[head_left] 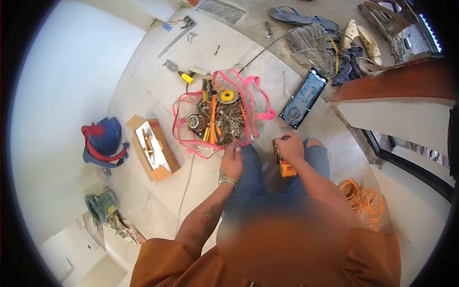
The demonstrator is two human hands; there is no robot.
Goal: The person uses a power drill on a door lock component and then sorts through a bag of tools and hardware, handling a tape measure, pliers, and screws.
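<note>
My left hand (232,161) is closed in a pinch at the lower edge of a clear bag (184,106) with pink trim; what its fingers hold is too small to name. The open bag holds many screws (228,122), a tape measure (195,122), a yellow disc-shaped item (227,96) and several hand tools. Over my knees, my right hand (289,148) is wrapped round a power drill (287,169) with a yellow-orange base. The drill's upper part is dark and partly hidden by my fingers.
Left of the bag lie an open cardboard box (168,160) and a blue-red bag (104,142). A blue-black case (303,98) stands to the upper right. An orange cord (368,203) is coiled at my right. Clothes (313,48) and slippers (289,16) lie farther off.
</note>
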